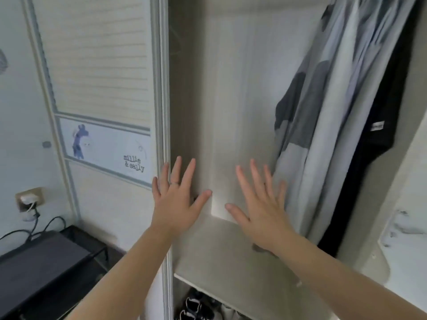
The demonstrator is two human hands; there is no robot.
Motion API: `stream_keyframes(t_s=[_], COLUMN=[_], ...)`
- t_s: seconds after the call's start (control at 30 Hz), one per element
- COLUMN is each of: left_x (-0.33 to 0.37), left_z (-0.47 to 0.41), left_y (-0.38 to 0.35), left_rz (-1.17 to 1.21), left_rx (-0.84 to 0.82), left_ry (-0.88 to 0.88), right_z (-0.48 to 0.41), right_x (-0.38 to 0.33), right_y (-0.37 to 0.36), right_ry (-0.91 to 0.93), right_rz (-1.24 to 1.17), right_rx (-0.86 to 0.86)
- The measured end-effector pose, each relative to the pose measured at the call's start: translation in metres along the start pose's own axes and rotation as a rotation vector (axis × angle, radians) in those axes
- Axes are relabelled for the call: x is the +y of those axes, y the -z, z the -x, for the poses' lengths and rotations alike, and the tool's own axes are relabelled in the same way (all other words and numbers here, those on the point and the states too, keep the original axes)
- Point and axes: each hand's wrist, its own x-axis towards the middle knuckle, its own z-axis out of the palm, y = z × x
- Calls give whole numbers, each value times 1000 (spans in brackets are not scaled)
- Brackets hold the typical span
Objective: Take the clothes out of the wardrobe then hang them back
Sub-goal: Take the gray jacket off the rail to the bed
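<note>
Left hand (175, 202), right hand (261, 211): both flat, fingers splayed, grasping nothing, raised before wardrobe (231, 88), pale matte wood-grain. Hanging inside, right: grey-blue garment (323, 135), soft folds; black garment (369, 162) beside it. Thin ring (174, 183), left finger.

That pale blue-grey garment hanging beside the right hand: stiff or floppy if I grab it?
Probably floppy: the pale garment hangs in long soft folds. Likely light, as the cloth looks thin. It may drag the black garment hanging against it.
</note>
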Motion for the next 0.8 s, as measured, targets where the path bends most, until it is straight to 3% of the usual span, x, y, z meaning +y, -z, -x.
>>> stream_keyframes(t_s=[0.23,0.4,0.67,0.8], left_x=[44,76,124,158], left_z=[-173,-268,-374,-409], left_y=[12,17,8,-1], left_rz=[68,118,140,205], left_rx=[123,135,60,9], left_ry=[-326,-491,-608,-652], right_z=[-98,-158,-247,-286], right_x=[29,50,90,110], right_y=[79,145,232,264], right_ry=[-82,-138,-335,-464], right_rz=[289,506,750,770], right_rx=[331,444,434,339])
